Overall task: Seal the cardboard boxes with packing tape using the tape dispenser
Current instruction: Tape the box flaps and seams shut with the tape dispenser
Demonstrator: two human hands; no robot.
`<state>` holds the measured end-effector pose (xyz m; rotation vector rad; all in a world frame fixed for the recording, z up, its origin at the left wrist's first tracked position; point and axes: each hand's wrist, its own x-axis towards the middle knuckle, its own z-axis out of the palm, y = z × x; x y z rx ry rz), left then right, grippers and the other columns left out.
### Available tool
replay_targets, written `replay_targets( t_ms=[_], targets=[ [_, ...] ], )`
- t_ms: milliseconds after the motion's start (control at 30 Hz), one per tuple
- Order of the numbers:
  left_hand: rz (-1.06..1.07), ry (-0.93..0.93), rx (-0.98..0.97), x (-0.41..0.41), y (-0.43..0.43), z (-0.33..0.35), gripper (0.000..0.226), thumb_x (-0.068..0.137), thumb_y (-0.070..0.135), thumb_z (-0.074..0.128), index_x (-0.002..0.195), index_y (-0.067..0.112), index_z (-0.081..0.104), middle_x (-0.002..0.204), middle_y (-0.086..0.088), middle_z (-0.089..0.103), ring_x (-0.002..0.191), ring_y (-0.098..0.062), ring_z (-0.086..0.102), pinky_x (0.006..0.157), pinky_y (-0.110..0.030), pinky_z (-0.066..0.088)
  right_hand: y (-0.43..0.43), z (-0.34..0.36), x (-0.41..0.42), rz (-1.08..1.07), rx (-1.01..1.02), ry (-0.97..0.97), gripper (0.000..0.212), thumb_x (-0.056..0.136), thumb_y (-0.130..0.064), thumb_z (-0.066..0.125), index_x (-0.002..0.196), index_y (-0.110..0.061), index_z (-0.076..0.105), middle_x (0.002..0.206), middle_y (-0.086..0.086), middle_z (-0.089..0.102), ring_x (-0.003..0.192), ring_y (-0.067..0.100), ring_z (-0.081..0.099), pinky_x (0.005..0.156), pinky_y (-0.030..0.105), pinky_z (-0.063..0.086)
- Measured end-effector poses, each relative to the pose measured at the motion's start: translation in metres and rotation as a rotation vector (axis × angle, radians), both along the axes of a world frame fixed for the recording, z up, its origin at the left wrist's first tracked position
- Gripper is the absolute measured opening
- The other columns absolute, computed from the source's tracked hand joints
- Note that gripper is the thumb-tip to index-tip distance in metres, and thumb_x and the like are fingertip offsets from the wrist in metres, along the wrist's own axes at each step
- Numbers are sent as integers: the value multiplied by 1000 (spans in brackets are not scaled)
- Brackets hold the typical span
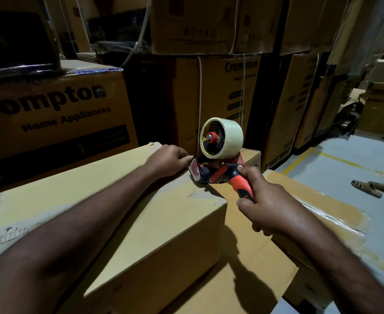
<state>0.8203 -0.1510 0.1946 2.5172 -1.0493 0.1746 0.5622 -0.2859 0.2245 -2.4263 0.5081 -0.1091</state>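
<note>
Fingers (246, 172) of the right hand (270, 211) wrap the handle of the red-and-black plastic tape dispenser (215, 172) on a brown cardboard box (84, 182), left hand (168, 158) pinching its front.

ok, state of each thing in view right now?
Dispenser: held upright, nose at the left box's far corner.
Roll: mounted on the dispenser.
Right hand: grips the handle.
Left hand: fingers at the dispenser's nose; pinch unclear.
Left box: closed.
Right box: closed, glossy tape on top.
</note>
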Motion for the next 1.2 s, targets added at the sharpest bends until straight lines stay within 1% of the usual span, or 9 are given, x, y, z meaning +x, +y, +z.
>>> replay_targets(
  t_ms=[67,167,433,533,633,700,800,1033,1200],
  targets=[
    [-62,155,33,-11,5,-1,30,105,36,52,94,19,74,90,-1,69,78,-15,61,65,-31,47,2,2,2,-3,-18,2,71,98,-21,55,151,-44,13,113,6,52,65,19,68,42,19,46],
    [-44,143,127,-9,5,0,31,107,36,46,95,17,66,98,-4,64,89,-19,58,80,-38,50,4,8,8,-3,-12,18,72,97,-21,56,149,-47,14,110,6,53,65,19,68,44,21,49],
    [-10,140,155,-1,-5,-5,43,106,49,42,75,26,61,76,5,60,83,-19,56,88,-41,38,1,2,-26,-66,-70,37,70,96,-25,58,149,-44,17,102,2,56,58,12,66,42,20,46],
    [16,153,188,-9,-5,-1,42,106,52,40,79,26,61,80,6,61,91,-19,58,105,-48,35,1,4,-54,-78,-111,55,70,97,-28,58,149,-46,15,103,2,56,59,10,63,38,12,37],
    [66,47,259,-30,-15,4,42,107,51,39,105,22,70,106,1,70,111,-23,61,114,-53,28,3,-1,-61,-60,-118,20,71,97,-27,57,150,-45,14,106,4,59,60,11,65,44,17,44],
    [31,79,172,-47,-20,5,37,106,42,46,115,18,72,113,-2,72,106,-21,64,104,-47,43,-1,-4,-60,-40,-93,-9,71,97,-26,56,151,-46,15,109,5,58,59,12,67,45,20,48],
    [-67,255,31,-70,-18,1,29,108,22,46,88,17,66,96,-7,70,80,-19,62,74,-34,49,-8,-2,-59,-14,-44,-7,71,97,-26,55,150,-47,13,108,4,56,62,15,69,46,25,54],
    [16,207,113,-77,-23,-4,30,106,25,52,79,23,65,92,-3,71,82,-17,61,80,-35,43,-16,-12,-63,12,23,-23,70,98,-25,52,149,-46,11,124,12,58,70,21,69,55,35,59],
    [52,212,117,-78,-29,-4,35,104,28,54,73,15,60,83,-14,67,70,-17,51,72,-32,35,-20,-32,-83,21,-25,-70,70,99,-30,52,149,-46,6,128,9,60,71,11,64,51,22,48]
  ],
)
